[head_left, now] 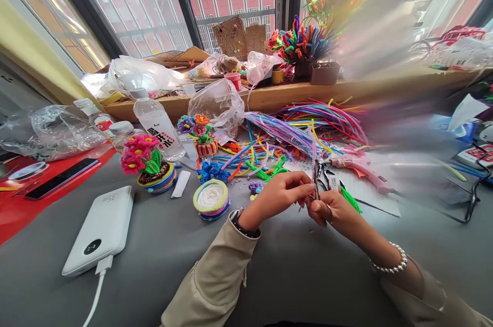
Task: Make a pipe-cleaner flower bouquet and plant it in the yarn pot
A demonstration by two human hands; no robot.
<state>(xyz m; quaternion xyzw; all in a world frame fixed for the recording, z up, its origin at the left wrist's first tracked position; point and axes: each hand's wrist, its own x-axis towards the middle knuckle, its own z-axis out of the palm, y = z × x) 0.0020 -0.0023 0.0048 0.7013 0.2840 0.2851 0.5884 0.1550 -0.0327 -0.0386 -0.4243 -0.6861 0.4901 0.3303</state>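
Observation:
My left hand (287,192) is closed in a pinch on a pale pink-purple pipe cleaner (313,150), which sticks up between my hands. My right hand (332,209) is wrapped around small scissors (317,186); their narrow dark blades point up beside the pipe cleaner, and most of the handles are hidden by my fingers. The fingertips of both hands meet closely, so the exact contact is hidden. Just left of them lie a small purple pipe-cleaner flower (254,188) and green pipe-cleaner pieces (275,169). A round yellow-and-blue wrapped pot (211,199) with white filling stands further left.
A pink glue gun (365,168) and black pliers (326,177) lie beyond my right hand. Bundled pipe cleaners (285,132) spread behind. On the left are a potted pink flower (140,155), a water bottle (157,127), and a white power bank (100,229). Blur covers the right side.

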